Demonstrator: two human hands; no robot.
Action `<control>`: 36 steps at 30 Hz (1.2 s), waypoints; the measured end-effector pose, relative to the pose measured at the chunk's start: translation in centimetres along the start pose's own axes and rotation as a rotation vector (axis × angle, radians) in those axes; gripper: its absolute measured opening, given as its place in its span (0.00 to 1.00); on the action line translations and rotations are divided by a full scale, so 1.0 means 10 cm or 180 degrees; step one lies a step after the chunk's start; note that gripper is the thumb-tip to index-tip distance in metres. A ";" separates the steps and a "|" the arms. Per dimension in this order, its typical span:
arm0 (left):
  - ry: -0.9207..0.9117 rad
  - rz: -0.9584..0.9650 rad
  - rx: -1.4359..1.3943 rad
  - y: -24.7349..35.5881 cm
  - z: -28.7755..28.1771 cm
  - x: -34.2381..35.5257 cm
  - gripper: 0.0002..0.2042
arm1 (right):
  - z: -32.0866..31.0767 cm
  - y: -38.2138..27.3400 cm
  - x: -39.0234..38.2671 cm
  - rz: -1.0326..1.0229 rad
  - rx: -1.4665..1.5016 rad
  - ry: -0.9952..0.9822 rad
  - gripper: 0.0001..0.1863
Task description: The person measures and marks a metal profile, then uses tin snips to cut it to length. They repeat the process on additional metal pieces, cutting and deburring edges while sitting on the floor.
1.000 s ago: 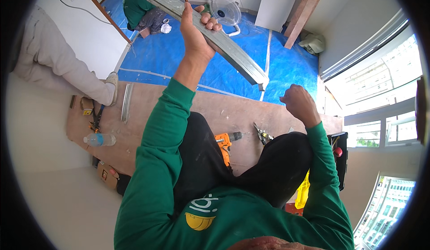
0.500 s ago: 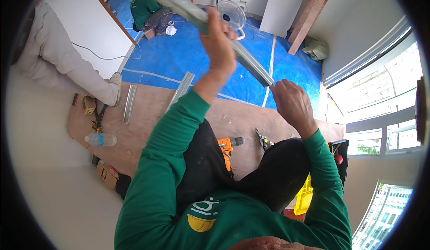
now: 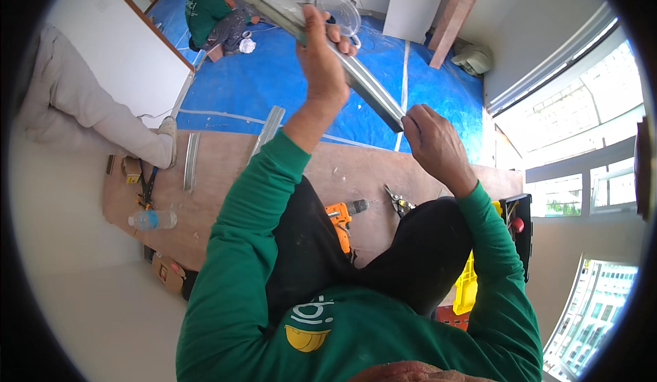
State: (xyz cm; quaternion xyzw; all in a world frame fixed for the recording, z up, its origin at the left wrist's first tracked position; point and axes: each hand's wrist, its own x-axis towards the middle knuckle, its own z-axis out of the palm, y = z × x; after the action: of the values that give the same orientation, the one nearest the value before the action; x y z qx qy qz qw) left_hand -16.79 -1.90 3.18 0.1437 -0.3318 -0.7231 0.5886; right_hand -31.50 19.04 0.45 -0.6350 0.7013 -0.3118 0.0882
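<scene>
Raised in front of me is a long galvanized metal channel (image 3: 373, 93), slanting from upper left down to the right. My left hand (image 3: 323, 64) is closed around its middle, thumb on top. At the channel's lower right end my right hand (image 3: 438, 139) is curled shut, its knuckles toward me. The right fingertips are hidden, so whatever they pinch there cannot be made out. Between my knees an orange cordless drill (image 3: 340, 223) lies on the brown board (image 3: 239, 177). A pair of snips (image 3: 399, 202) rests beside my right knee.
Two more metal channels (image 3: 191, 162) lie on the board at left, near a water bottle (image 3: 153, 219) and a long-handled tool (image 3: 146, 187). Another person's leg (image 3: 102, 101) stands close by. Farther off, a person (image 3: 212, 19) crouches on blue sheeting (image 3: 274, 84) near a fan (image 3: 339, 14).
The channel and both my hands have shifted slightly left, and the left hand's motion has slowed. My view has moved a little. The grip on the channel stays.
</scene>
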 end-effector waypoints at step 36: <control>-0.0727 0.0119 0.0603 0.50 -0.63 0.32 0.31 | 1.70 2.22 -1.95 0.0797 -0.1595 0.0171 0.25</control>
State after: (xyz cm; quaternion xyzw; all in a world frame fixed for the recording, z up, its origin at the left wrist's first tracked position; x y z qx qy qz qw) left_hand -10.12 -7.36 2.32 0.1092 -0.4660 -0.6891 0.5442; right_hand -37.73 31.97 -30.51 -0.5369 0.8316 -0.1321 -0.0523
